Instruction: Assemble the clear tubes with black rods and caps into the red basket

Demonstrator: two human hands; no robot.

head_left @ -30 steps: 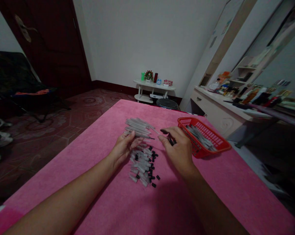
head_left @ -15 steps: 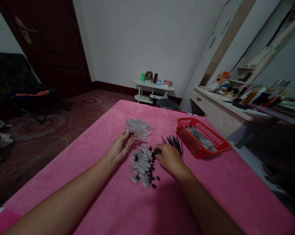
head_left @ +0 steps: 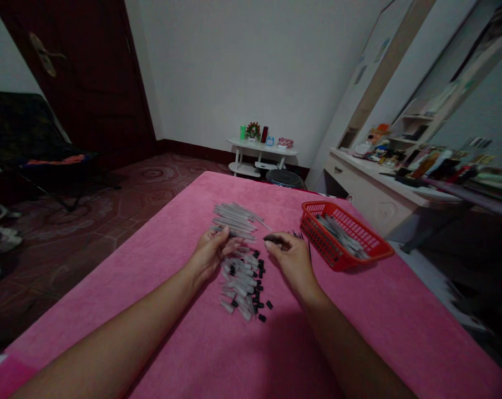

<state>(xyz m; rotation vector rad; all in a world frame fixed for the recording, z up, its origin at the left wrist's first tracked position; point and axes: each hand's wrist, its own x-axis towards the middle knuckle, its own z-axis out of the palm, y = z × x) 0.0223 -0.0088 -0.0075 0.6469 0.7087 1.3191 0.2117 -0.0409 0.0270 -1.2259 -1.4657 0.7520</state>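
Note:
My left hand (head_left: 211,246) is closed, thumb and fingertips pinching what looks like a slim grey pen barrel (head_left: 217,228), mostly hidden by the fingers. Just beyond it lies a bundle of translucent grey pen barrels (head_left: 236,213). My right hand (head_left: 290,255) is raised a little to the right, its fingertips pinched on a small dark piece (head_left: 271,238) whose kind I cannot make out. Between and below the hands spread clear caps (head_left: 242,285) and small black plugs (head_left: 262,318). Thin black rods (head_left: 299,235) lie partly hidden behind my right hand.
A red plastic basket (head_left: 375,252) with grey pens (head_left: 344,235) stands at the right on the pink cloth (head_left: 192,354). Further off are a white shelf (head_left: 263,145) and a round dark stool (head_left: 284,177). A dresser (head_left: 371,185) flanks the right side.
My right hand has lifted from the black plugs and moved slightly up and away, a dark piece in its fingertips. My left hand has shifted slightly and turned.

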